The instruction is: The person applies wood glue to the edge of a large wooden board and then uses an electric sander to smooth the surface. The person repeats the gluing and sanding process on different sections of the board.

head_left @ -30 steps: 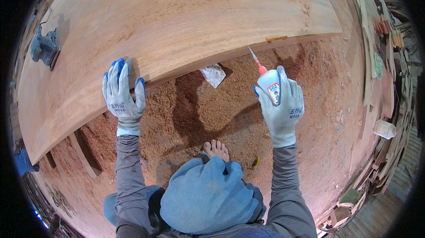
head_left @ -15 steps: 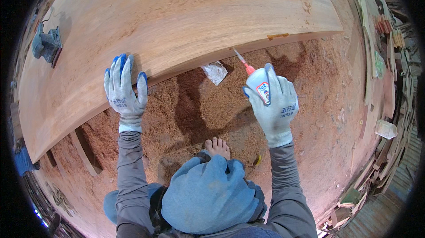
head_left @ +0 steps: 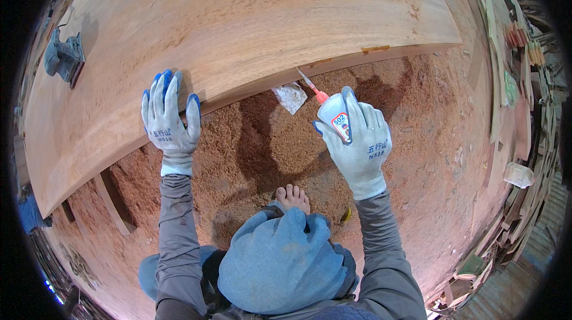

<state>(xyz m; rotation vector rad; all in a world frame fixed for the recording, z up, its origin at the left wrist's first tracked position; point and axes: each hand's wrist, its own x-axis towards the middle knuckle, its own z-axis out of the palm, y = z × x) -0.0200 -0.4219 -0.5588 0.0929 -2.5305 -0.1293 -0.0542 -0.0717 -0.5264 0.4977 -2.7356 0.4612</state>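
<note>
A large wooden slab (head_left: 250,28) spans the upper part of the view, dusted with sawdust. My left hand (head_left: 167,114), in a grey glove with blue fingertips, lies flat on its near edge, fingers stretched out. In my right hand (head_left: 360,138), gloved alike, is a white glue bottle (head_left: 335,114) with a red cap and a thin clear nozzle. The bottle is tilted, and its nozzle tip meets the slab's near edge. Wet brown glue streaks (head_left: 375,49) mark that edge to the right of the tip.
A sander (head_left: 62,58) stands on the slab at the left. Crumpled white paper (head_left: 290,98) lies on sawdust-covered ground under the edge. Wood strips (head_left: 506,213) pile up along the right, near a clear plastic container (head_left: 519,174). My bare foot (head_left: 292,198) is below.
My right hand has moved left along the slab's edge with the glue bottle, and a longer wet streak shows behind the nozzle. My left hand has barely moved.
</note>
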